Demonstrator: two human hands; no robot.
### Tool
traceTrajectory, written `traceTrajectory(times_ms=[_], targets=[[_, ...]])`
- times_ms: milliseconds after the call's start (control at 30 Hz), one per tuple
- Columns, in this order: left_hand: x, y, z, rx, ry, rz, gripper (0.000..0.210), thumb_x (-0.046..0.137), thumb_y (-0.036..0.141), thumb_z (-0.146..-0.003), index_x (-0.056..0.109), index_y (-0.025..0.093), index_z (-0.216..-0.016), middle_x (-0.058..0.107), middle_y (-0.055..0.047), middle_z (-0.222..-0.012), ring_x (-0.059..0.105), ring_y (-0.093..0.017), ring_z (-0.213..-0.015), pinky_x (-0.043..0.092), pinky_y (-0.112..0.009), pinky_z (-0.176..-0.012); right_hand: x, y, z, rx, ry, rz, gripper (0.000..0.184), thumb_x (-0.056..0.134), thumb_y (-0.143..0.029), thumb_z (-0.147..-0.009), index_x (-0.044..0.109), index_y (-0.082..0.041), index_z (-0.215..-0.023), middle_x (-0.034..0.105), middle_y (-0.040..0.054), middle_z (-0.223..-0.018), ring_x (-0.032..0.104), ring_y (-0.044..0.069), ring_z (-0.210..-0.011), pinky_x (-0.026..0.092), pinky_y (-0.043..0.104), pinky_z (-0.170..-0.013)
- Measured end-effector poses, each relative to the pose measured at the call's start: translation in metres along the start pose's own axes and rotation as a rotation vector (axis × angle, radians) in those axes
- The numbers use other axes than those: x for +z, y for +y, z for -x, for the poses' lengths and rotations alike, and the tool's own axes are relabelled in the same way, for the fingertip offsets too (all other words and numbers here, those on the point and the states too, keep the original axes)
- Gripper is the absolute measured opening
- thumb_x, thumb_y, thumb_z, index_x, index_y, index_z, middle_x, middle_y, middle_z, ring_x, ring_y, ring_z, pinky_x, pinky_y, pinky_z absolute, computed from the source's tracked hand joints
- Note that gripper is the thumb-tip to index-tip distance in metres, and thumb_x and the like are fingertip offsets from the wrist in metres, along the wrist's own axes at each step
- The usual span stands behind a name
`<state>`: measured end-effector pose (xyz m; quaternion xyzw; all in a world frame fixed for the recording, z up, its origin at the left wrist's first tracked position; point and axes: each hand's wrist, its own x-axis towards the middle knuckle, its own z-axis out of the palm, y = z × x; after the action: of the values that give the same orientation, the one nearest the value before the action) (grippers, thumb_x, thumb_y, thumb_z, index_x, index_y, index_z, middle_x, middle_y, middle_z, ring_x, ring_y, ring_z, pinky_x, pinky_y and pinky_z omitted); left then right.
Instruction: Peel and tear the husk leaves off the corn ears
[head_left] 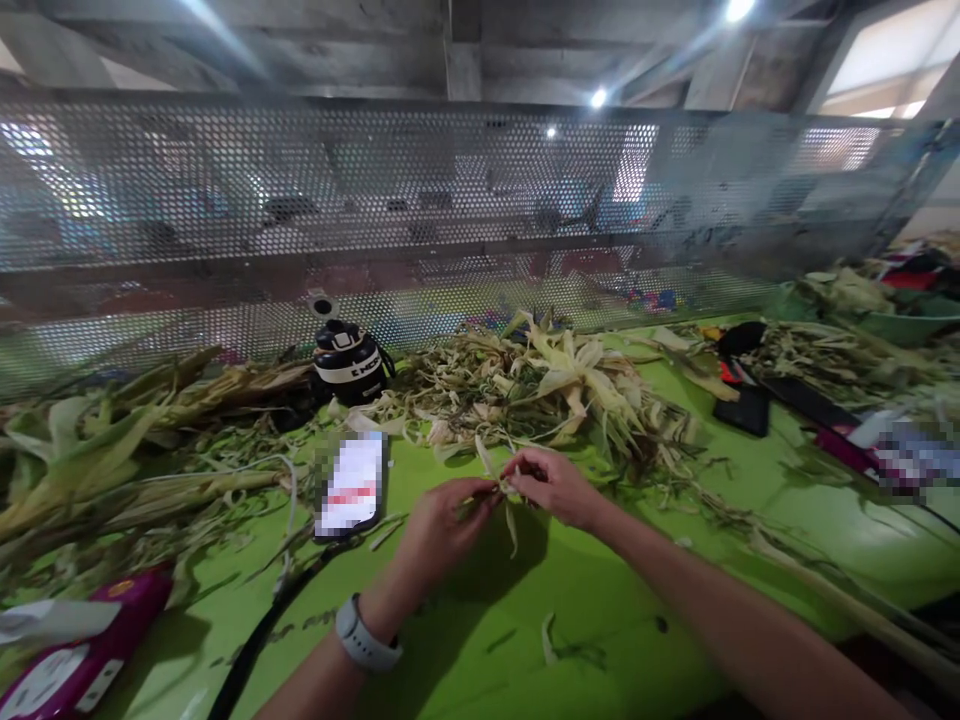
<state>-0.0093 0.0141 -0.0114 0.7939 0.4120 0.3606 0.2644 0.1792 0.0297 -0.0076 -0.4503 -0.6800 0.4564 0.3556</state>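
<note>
A thin, pale strip of corn husk [512,532] is pinched between my hands above the green table [622,640]. One end sticks up and another hangs below my fingertips. My left hand [439,520] has its thumb and fingers closed on the strip from the left. From the right, my right hand [555,487] grips the same piece with bent fingers. Where the fingertips meet, the husk looks looped or folded, but it is too small to tell which. Just behind my hands lies a heap of torn corn husks [487,390].
To the left are a lit phone [349,490], long husks [142,430], and a magenta power strip [124,620] with a black cable. A dark bottle [350,370] stands before the perforated metal partition [450,220]. Right lie a dark phone-like object [741,410] and a green basin [907,325].
</note>
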Motion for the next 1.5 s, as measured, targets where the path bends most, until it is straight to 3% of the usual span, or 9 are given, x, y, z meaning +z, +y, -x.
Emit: traceTrajectory(times_ms=[200,533,667,800,900,967,1167,1333,1500], targets=[[-0.003,0.003,-0.002,-0.173,-0.064,-0.001,0.023,0.051,0.025,-0.08,0.072,0.018,-0.083,0.074,-0.005,-0.08,0.066,-0.018,-0.071,0.048,-0.027,-0.066,0.001,0.003,-0.001,0.01,0.005,0.032,0.007,0.056,-0.021,-0.075,0.059,-0.016,-0.079,0.046,-0.0056,-0.056,0.041,0.009,-0.049,0.031,0.021,-0.048],[-0.004,-0.001,-0.002,-0.288,0.114,-0.02,0.026,0.051,0.033,-0.076,0.071,0.016,-0.082,0.072,-0.005,-0.077,0.064,-0.019,-0.067,0.046,-0.027,-0.06,-0.003,-0.002,0.002,0.016,-0.078,0.113,0.014,0.058,-0.027,-0.078,0.065,-0.015,-0.08,0.05,-0.0038,-0.055,0.041,0.009,-0.05,0.031,0.02,-0.047],[-0.005,0.001,-0.002,-0.35,0.145,0.017,0.033,0.051,0.04,-0.077,0.071,0.014,-0.084,0.059,0.001,-0.05,0.049,-0.013,-0.044,0.032,-0.022,-0.044,-0.003,-0.002,0.001,0.021,-0.062,0.099,0.018,0.058,-0.031,-0.08,0.064,-0.014,-0.076,0.049,-0.0035,-0.056,0.04,0.008,-0.05,0.03,0.02,-0.047],[-0.005,0.003,-0.001,-0.377,0.181,0.047,0.036,0.052,0.044,-0.077,0.071,0.014,-0.085,0.047,0.004,-0.043,0.038,-0.01,-0.04,0.024,-0.021,-0.042,-0.01,-0.001,-0.004,0.084,-0.029,0.06,0.02,0.058,-0.034,-0.08,0.062,-0.015,-0.076,0.05,-0.0044,-0.052,0.043,0.008,-0.044,0.034,0.02,-0.044],[-0.004,-0.001,0.0,-0.381,0.225,0.069,0.036,0.054,0.044,-0.076,0.071,0.014,-0.086,0.046,0.004,-0.043,0.037,-0.01,-0.04,0.025,-0.021,-0.042,-0.032,-0.004,-0.016,0.123,0.089,0.137,0.02,0.053,-0.033,-0.082,0.062,-0.016,-0.08,0.055,-0.0034,-0.052,0.048,0.009,-0.042,0.039,0.021,-0.045],[-0.003,-0.004,0.0,-0.384,0.238,0.092,0.037,0.054,0.046,-0.075,0.071,0.015,-0.086,0.048,0.004,-0.044,0.038,-0.01,-0.041,0.027,-0.021,-0.041,-0.057,-0.006,-0.028,0.102,0.291,0.351,0.018,0.053,-0.031,-0.082,0.063,-0.017,-0.078,0.058,-0.0018,-0.055,0.054,0.012,-0.048,0.044,0.023,-0.051],[-0.002,0.0,-0.001,-0.415,0.225,0.2,0.041,0.056,0.05,-0.074,0.07,0.014,-0.09,0.049,0.004,-0.046,0.041,-0.011,-0.043,0.029,-0.02,-0.041,-0.132,0.01,-0.07,0.074,0.686,0.568,0.013,0.054,-0.018,-0.077,0.062,-0.017,-0.087,0.062,0.0108,-0.096,0.055,0.024,-0.098,0.039,0.036,-0.088],[-0.006,0.005,-0.004,-0.475,0.181,0.259,0.045,0.057,0.052,-0.072,0.069,0.013,-0.092,0.047,0.004,-0.045,0.043,-0.011,-0.043,0.031,-0.02,-0.042,-0.141,0.034,-0.087,0.018,0.706,0.608,0.006,0.06,-0.012,-0.07,0.062,-0.017,-0.074,0.063,0.0114,-0.091,0.052,0.027,-0.102,0.033,0.039,-0.094],[-0.013,0.016,-0.018,-0.485,0.062,0.275,0.044,0.055,0.05,-0.074,0.067,0.013,-0.093,0.053,0.003,-0.047,0.047,-0.012,-0.044,0.034,-0.022,-0.045,-0.135,0.046,-0.092,-0.059,0.705,0.53,0.005,0.056,-0.019,-0.075,0.06,-0.017,-0.073,0.064,0.0089,-0.088,0.058,0.022,-0.089,0.043,0.034,-0.083]])
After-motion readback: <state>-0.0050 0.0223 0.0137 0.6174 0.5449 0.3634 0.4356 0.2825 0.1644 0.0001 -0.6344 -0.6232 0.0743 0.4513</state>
